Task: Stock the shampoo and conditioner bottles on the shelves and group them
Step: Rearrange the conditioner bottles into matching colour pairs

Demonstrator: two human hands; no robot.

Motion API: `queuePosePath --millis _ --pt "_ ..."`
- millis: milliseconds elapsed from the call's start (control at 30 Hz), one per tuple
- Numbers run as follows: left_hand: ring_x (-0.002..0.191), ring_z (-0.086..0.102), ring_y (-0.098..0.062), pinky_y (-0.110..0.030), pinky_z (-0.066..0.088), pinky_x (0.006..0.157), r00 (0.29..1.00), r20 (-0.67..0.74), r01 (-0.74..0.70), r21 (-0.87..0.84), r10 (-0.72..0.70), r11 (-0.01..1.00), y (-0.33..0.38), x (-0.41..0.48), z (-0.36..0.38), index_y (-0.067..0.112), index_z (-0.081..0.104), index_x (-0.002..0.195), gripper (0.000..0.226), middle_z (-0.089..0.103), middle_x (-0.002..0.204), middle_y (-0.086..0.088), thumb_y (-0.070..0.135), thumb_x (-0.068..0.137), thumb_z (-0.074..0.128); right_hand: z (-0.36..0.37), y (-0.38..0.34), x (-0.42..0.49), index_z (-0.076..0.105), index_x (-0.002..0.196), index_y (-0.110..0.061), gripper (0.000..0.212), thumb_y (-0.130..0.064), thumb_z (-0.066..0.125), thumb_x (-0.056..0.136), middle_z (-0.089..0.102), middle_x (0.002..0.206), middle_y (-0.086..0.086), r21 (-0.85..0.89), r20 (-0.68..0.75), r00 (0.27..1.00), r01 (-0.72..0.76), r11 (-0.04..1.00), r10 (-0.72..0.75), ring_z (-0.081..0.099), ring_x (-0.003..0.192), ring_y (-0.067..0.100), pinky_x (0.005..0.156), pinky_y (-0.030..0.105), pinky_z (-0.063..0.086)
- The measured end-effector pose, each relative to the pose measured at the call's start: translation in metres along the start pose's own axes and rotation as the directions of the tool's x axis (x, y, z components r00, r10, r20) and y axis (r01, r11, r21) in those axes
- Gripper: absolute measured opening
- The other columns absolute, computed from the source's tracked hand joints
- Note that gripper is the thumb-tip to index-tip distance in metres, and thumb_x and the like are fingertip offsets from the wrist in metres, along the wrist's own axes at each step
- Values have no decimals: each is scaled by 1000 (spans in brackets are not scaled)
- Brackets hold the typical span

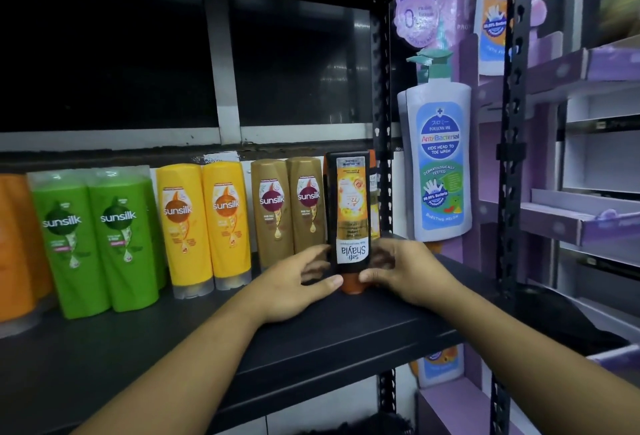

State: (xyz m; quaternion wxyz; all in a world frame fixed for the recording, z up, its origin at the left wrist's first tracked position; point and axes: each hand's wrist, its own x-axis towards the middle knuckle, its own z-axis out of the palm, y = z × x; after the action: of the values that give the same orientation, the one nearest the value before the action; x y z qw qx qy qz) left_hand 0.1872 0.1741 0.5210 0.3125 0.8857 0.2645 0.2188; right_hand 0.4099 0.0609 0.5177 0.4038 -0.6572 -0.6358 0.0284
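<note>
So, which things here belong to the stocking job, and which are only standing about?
Job: Safi Shayla bottle, held by left hand and right hand; green Sunsilk bottles; yellow Sunsilk bottles; brown Sunsilk bottles; black shelf.
Not the job: Follow Me kids wash display.

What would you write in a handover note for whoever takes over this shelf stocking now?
Left hand and right hand: both grip the black plastic tube with orange cap, standing cap-down on the dark shelf, right of the brown Sunsilk bottles.
Done: green Sunsilk bottles, yellow Sunsilk bottles and the brown pair stand grouped by colour; orange bottles far left.
To do: release the tube, then stock any remaining bottles alongside their kind.
</note>
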Motion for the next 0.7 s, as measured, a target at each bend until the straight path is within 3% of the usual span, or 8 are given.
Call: queuePosePath --millis 100,200,267,333,400,500,700 --pt "133 49 6 -34 41 117 998 -69 -11 -26 9 1000 6 -2 2 59 37 138 56 56 139 25 54 92 69 3 -5 -4 77 102 -30 24 -50 68 92 74 92 -16 -287 69 982 186 940 -173 65 85 -1 79 27 55" --pt "135 50 1 -38 43 116 994 -112 -24 -51 18 998 9 -2 5 51 37 144 73 55 146 20 68 81 70 3 -8 -5 74 113 -38 28 -52 59 95 73 105 -20 -368 135 976 208 906 -169 65 92 1 81 27 55" --pt "132 53 -2 -39 45 114 992 -123 -17 -26 14 1000 9 0 6 47 35 146 83 56 146 17 71 75 72 3 -9 -4 73 115 -39 35 -58 53 94 72 111 -19 -440 170 982 153 885 -85 64 98 4 85 29 54" --pt "125 55 -1 -33 45 112 992 -127 -12 -18 9 1000 12 -1 6 42 32 147 82 57 140 18 61 81 77 4 -10 -1 68 122 -41 47 -68 42 94 69 121 -15 -533 201 978 59 844 59 63 110 12 92 37 52" --pt "121 56 1 -27 46 107 989 -150 -12 -29 8 999 15 -1 6 37 30 149 83 55 135 20 52 84 79 7 -11 1 54 140 -43 58 -72 31 95 56 145 -11 -596 240 948 -26 803 209 53 130 20 106 44 44" --pt "128 54 -3 -31 46 110 981 -193 -40 -44 30 998 21 2 9 37 29 150 87 55 143 17 52 82 81 13 -10 2 32 156 -38 65 -69 25 100 28 165 -10 -587 280 917 -70 807 284 27 152 20 120 48 26" --pt "127 52 -5 -32 45 108 973 -230 -18 -130 -13 991 23 7 9 40 34 145 74 55 143 15 32 87 79 13 0 5 31 157 -39 65 -68 31 99 24 166 -13 -493 268 915 -139 859 302 16 155 16 125 47 14"
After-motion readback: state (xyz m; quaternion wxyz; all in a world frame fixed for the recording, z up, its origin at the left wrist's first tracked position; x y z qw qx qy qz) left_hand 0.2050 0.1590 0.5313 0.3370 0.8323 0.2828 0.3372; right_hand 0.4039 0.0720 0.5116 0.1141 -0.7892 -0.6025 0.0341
